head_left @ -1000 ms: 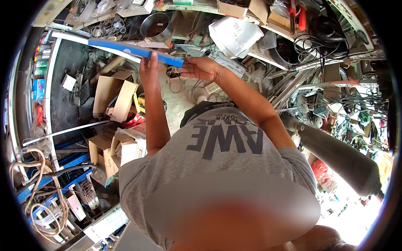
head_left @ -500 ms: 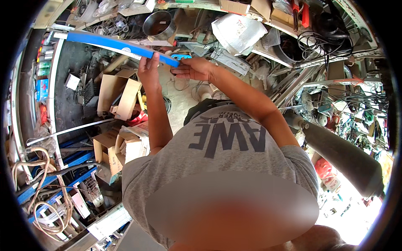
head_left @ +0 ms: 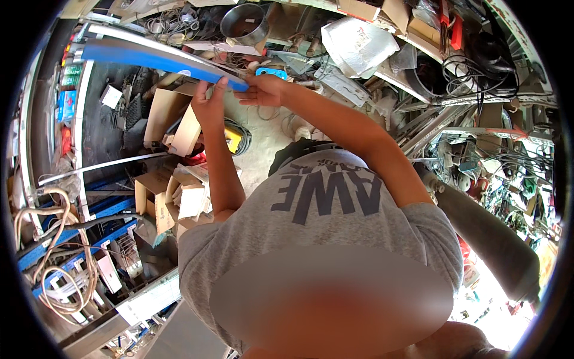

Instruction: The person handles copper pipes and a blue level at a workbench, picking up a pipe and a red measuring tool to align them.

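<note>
1. Your left hand (head_left: 209,107) is clenched around the long blue strip (head_left: 155,58), thumb up against its near end, so the length runs off to your left without sagging.
2. Your right hand (head_left: 263,91) meets the same end of the strip from the other side; its fingers curl at the tip, but you cannot tell if they pinch the strip or only steady it.
3. The strip sits raised in front of you, above the cardboard boxes (head_left: 173,122) on the floor, its far end near the shelf rack (head_left: 78,72).
4. A small blue object (head_left: 272,72) lies just beyond your right hand, beside a metal bucket (head_left: 244,23) and plastic bags (head_left: 359,45) along the cluttered bench.
</note>
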Tool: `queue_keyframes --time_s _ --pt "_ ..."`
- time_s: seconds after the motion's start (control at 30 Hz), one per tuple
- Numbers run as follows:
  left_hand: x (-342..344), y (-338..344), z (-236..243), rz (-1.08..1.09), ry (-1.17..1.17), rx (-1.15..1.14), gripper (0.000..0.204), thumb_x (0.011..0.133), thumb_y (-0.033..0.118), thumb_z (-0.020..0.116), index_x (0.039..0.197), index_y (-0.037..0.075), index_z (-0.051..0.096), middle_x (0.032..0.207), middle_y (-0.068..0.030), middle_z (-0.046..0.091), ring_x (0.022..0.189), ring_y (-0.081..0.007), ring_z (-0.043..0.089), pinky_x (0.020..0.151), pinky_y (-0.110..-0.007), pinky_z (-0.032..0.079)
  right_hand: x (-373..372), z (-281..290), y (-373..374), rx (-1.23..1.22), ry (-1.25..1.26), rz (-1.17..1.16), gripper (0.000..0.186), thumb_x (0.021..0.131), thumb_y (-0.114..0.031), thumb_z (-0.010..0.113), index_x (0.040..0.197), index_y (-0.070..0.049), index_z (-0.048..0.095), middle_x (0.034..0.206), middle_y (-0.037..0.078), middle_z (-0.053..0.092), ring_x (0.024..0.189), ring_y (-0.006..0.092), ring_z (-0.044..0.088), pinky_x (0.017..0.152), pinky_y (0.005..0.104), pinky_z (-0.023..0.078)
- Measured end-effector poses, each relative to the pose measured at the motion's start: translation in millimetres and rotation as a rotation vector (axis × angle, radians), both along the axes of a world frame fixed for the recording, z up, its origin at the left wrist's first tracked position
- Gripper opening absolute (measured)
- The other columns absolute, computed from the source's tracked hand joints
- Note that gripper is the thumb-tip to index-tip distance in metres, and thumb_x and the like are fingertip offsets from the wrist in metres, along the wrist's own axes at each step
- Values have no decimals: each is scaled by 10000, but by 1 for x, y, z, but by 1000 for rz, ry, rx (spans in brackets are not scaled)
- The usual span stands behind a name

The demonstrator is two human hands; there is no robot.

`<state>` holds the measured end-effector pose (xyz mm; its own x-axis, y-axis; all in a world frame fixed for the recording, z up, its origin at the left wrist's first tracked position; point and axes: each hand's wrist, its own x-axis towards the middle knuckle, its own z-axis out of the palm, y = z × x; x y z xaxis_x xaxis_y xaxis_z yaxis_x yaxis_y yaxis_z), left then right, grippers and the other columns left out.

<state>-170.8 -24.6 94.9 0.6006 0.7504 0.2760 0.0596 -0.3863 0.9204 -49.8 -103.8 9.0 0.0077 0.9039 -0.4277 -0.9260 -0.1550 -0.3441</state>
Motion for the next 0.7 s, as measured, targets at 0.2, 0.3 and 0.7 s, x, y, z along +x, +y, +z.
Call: queue_keyframes --time_s 0.2,0.3,0.7 --pt "-18 -9 5 125 39 108 275 780 199 700 967 3 649 877 -44 643 830 -116 563 762 -263 431 -19 -11 21 19 133 34 284 959 -193 352 1122 21 443 1063 175 561 940 271 604 858 419 503" --pt "-24 -5 -2 133 81 132 374 748 262 726 1002 1 640 928 -91 626 880 -168 554 817 -300 408 -25 -13 26 35 137 86 275 953 -169 348 1118 31 441 1048 176 567 940 277 607 858 424 502" --pt "-24 23 0 328 -307 -269 261 850 164 637 1032 -20 607 892 -20 611 791 -93 536 719 -228 436 -7 -12 -11 102 -898 189 259 899 -195 489 1034 -7 604 1057 136 620 862 242 652 811 345 513"
